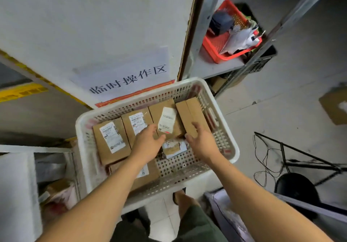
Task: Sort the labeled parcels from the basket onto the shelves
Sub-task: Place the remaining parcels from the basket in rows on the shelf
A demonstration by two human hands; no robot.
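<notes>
Both open: left hand (148,144) and right hand (201,140) over parcels (167,119), mid-frame in basket (155,95). Risk: one-sided grab tipping neighbouring boxes.

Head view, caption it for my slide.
Both hands reach into a white basket of labeled cardboard parcels.

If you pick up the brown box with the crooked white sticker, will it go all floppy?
Probably not: the brown box has straight cardboard edges, so it likely stays stiff. Its flat sides shouldn't roll. The white sticker looks smooth, so fingers may slip there.
</notes>
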